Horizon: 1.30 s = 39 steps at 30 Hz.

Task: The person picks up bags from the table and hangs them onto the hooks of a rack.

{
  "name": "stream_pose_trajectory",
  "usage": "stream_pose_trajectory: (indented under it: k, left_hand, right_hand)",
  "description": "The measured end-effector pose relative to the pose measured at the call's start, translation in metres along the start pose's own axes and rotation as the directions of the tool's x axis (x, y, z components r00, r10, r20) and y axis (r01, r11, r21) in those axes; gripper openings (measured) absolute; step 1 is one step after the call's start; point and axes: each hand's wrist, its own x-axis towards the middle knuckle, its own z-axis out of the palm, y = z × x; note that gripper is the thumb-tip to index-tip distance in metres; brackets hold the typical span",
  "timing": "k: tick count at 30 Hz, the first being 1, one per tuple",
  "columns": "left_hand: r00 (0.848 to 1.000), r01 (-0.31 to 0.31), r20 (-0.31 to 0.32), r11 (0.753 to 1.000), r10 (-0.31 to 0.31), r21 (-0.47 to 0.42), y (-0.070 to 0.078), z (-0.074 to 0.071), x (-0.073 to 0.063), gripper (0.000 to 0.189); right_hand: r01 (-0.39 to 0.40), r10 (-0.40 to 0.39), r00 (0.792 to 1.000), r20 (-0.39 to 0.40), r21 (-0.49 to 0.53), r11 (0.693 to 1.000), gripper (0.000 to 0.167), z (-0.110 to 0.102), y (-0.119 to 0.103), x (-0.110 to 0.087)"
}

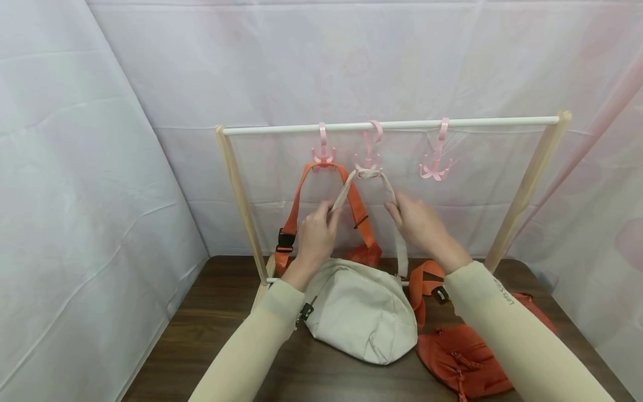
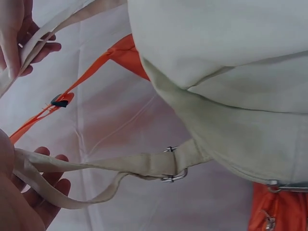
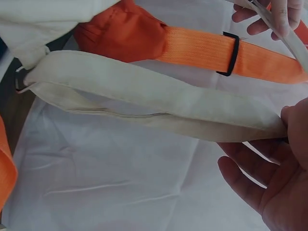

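Observation:
A cream sling bag (image 1: 364, 312) sits low between the forearms, its fabric strap raised to the middle pink hook (image 1: 369, 159). The top of the strap lies across that hook's lower prongs. My left hand (image 1: 317, 231) pinches the left run of the cream strap (image 1: 343, 194). On the other side my right hand (image 1: 419, 223) grips the right run between thumb and fingers. The right wrist view shows the doubled strap (image 3: 159, 98) leading from a metal ring to my right hand (image 3: 274, 178). A metal buckle (image 2: 174, 166) on the strap shows in the left wrist view.
An orange strap (image 1: 296, 204) hangs from the left pink hook (image 1: 323, 151), behind the cream bag. Another pink hook (image 1: 436, 164) hangs bare on the white rod (image 1: 492, 121) to the right. A red-orange bag (image 1: 469, 363) lies on the dark wooden table (image 1: 201, 329), partly under the right forearm.

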Motion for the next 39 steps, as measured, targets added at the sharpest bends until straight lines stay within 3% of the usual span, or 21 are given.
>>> stream_pose_trajectory:
  k: [12,20,30,39]
  left_hand:
    - [0.999,0.037,0.034,0.999,-0.036,-0.017,-0.006,-0.001,-0.014,0.037]
    - [0.999,0.029,0.012,1.000,-0.029,0.007,-0.009,-0.003,-0.023,0.048]
    - [0.999,0.035,0.020,0.999,-0.035,-0.001,-0.012,-0.007,-0.036,0.055]
    - [1.000,0.009,-0.018,0.999,-0.010,-0.045,-0.014,-0.009,-0.051,0.059]
  right_hand:
    - [0.003,-0.003,1.000,-0.014,0.015,1.000,0.030,0.015,0.012,-0.011]
    - [-0.032,0.032,0.999,0.014,0.049,0.998,0.033,0.020,0.016,-0.021]
    - [-0.023,0.022,1.000,0.016,0.075,0.997,0.059,0.025,0.021,-0.033]
    - [-0.005,0.004,1.000,0.021,0.088,0.996,0.082,0.024,0.023,-0.045]
